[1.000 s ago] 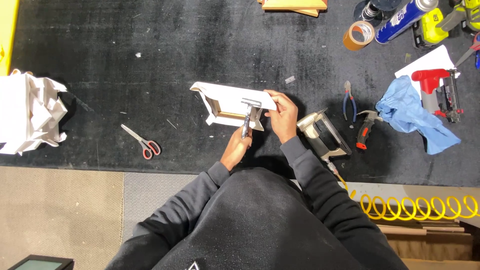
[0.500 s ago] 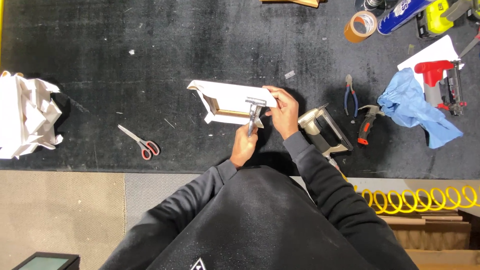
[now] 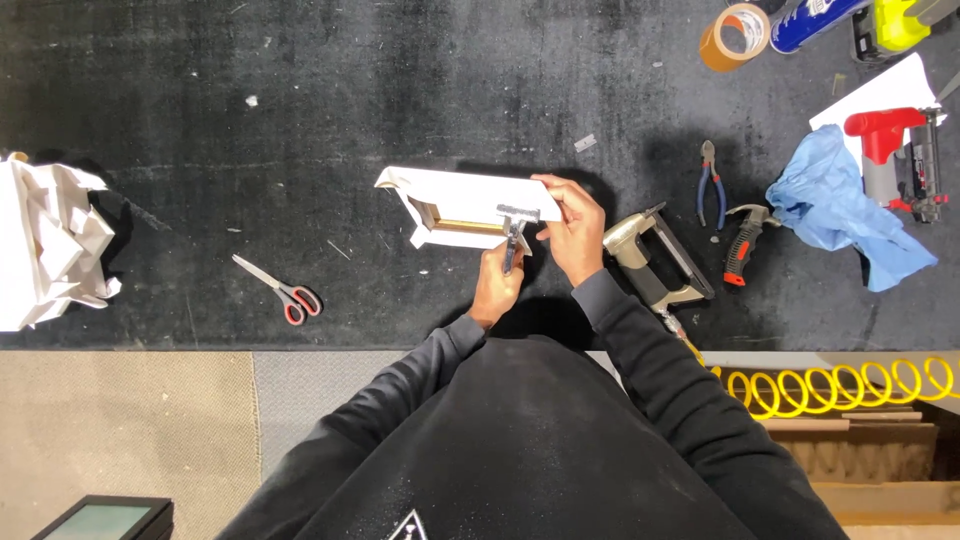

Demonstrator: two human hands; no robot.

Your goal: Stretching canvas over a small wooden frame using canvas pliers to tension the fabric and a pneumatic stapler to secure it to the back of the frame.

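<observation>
Black felt-like surface (image 3: 400, 90), speckled with pale bits. White-wrapped frame (image 3: 470, 200) with a gold inner edge, grey metal tool (image 3: 515, 232) on it. Scissors (image 3: 280, 290) have red handles, pliers (image 3: 712, 180) blue ones. Light blue cloth (image 3: 835, 205), red nail gun (image 3: 895, 150), bright yellow coiled hose (image 3: 840, 385), tan tape roll (image 3: 738, 35).

On the mat (image 3: 400, 90) the frame (image 3: 470, 205) lies centre, scissors (image 3: 280, 290) and crumpled paper (image 3: 50, 245) to its left, the staple gun (image 3: 655, 260), pliers (image 3: 712, 180) and cloth (image 3: 840, 210) to its right, tape roll (image 3: 735, 35) behind.
</observation>
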